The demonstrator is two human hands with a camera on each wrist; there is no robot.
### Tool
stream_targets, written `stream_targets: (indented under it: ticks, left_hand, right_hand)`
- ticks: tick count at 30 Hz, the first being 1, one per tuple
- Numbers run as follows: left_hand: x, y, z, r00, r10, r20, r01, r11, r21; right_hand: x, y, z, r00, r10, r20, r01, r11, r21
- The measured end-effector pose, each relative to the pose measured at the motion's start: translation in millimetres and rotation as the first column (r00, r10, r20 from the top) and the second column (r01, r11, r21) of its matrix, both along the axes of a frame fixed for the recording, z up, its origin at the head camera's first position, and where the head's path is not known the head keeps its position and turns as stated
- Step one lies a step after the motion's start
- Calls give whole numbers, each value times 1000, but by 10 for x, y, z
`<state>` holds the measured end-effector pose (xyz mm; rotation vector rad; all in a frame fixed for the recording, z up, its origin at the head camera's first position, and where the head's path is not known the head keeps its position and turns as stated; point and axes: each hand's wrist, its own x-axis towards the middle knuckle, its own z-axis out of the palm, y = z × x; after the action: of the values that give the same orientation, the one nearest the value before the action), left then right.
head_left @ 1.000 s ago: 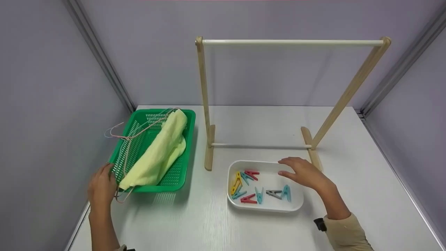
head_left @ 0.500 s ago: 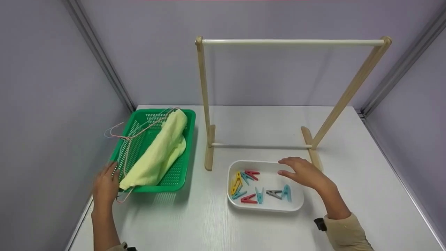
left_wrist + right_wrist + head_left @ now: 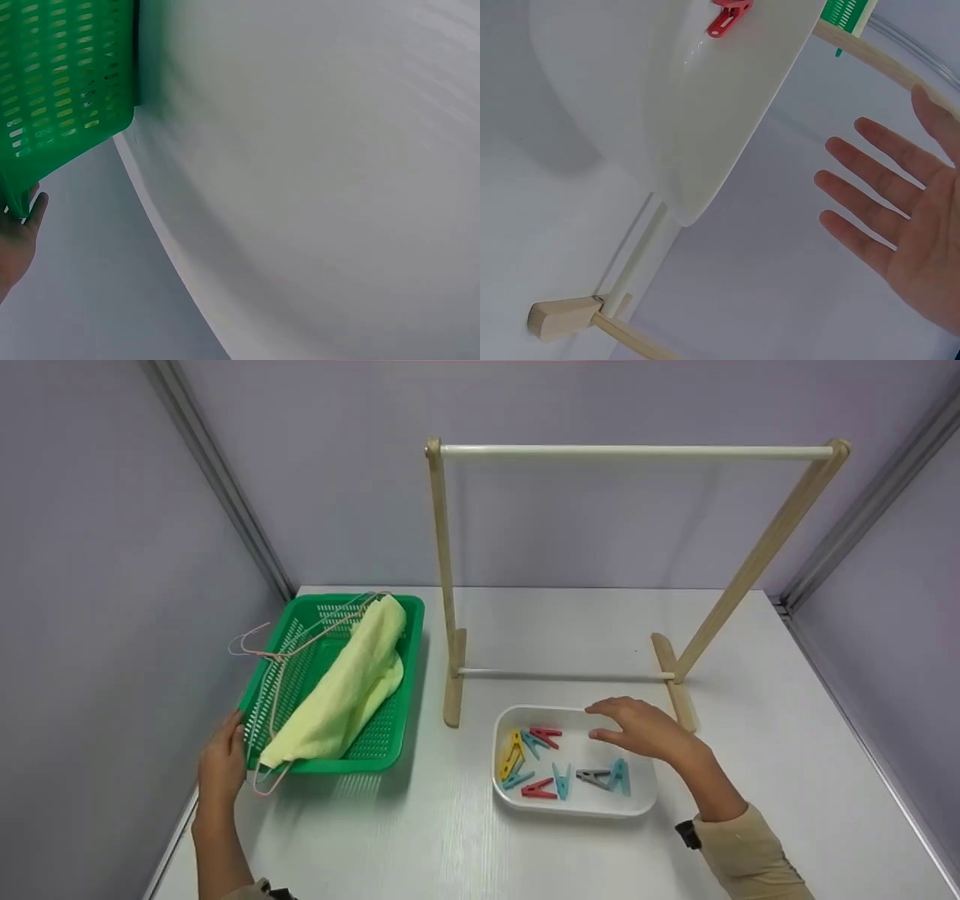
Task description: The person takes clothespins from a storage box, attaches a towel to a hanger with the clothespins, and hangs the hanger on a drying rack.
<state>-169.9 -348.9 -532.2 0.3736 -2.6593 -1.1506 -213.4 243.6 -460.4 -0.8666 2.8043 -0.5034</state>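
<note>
My left hand (image 3: pixel 223 761) holds the left rim of a green plastic basket (image 3: pixel 409 682) near its front corner; in the left wrist view, the basket's edge lies between thumb and fingers. Inside the basket rests a pale yellow cloth (image 3: pixel 337 697). Thin pink and bluish wire hangers (image 3: pixel 276 690) lie along the basket's left side, partly under the cloth, their hooks poking out over the rim. My right hand (image 3: pixel 645 729), fingers spread and holding nothing, hovers over the back right of a white tub (image 3: pixel 570 808). Several clothespins in red, blue, yellow and grey, including a red clothespin (image 3: pixel 540 789), lie in it.
A wooden drying rack (image 3: pixel 757 559) with a white top rod (image 3: pixel 637 452) stands behind the tub, its two feet on the white table (image 3: pixel 420 840). Pale partition walls (image 3: pixel 570 525) enclose the table at the back and both sides.
My left hand, which lay over the basket's rim, has shifted slightly and now grips that rim. My right hand has drifted a little to the left over the tub.
</note>
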Motion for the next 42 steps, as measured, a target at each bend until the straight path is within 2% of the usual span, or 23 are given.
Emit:
stream_targets:
  ticks: [14,23,30,42]
  left_hand:
    - [-70,-39,9,996,-26,91,25,1000,7]
    - [-102,-73,-5,993,-68,92,71,997,-22]
    - [-92,-87,-49,991,-125,34,128,989,-74]
    - [-75,-87,-70,993,-97,71,102,992,-76]
  right_hand:
    - [-99,-236,-130,993,60,100,-65,997,48]
    - [-176,-353,-211,986,119,120,-128,989,77]
    - [-216,-417,-262,978,196,74,-203,975,92]
    - [-261,-508,-314,970,224,92,-233,967,103]
